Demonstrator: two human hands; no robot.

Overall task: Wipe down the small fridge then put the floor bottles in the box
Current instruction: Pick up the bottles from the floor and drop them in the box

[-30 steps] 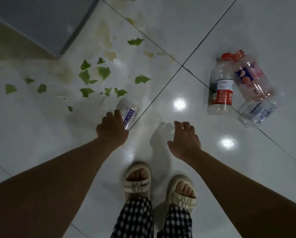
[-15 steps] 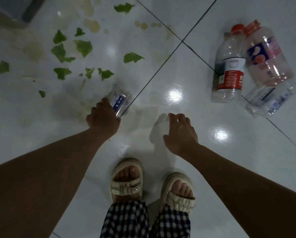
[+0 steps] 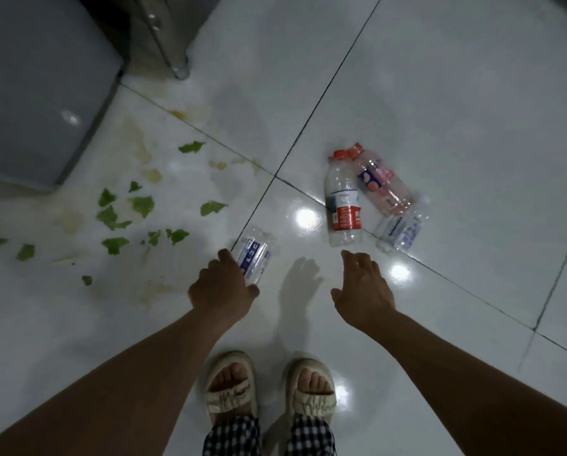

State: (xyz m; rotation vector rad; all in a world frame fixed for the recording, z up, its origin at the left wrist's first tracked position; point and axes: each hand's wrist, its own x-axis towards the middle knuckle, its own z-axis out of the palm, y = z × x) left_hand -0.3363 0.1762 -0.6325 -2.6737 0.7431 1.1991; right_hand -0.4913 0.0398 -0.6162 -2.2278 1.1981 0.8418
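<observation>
My left hand (image 3: 221, 286) is closed around a small clear bottle with a blue and white label (image 3: 255, 255), held just above the white tiled floor. To the right, three bottles lie together on the floor: a red-labelled bottle (image 3: 343, 205) with a red cap, a pink-tinted bottle (image 3: 382, 184) with an orange cap, and a clear blue-printed bottle (image 3: 403, 230). My right hand (image 3: 362, 289) hovers with fingers spread, empty, just below the red-labelled bottle. The small grey fridge (image 3: 42, 83) stands at the upper left.
Torn green leaf pieces (image 3: 124, 210) and yellowish stains (image 3: 68, 220) spread over the floor left of my left hand. A metal leg (image 3: 177, 69) stands beside the fridge. My sandalled feet (image 3: 269, 390) are at the bottom centre.
The view has tilted up, bringing the fridge and metal leg into sight. My left hand keeps its hold on the small bottle. My right hand has reached closer to the three bottles.
</observation>
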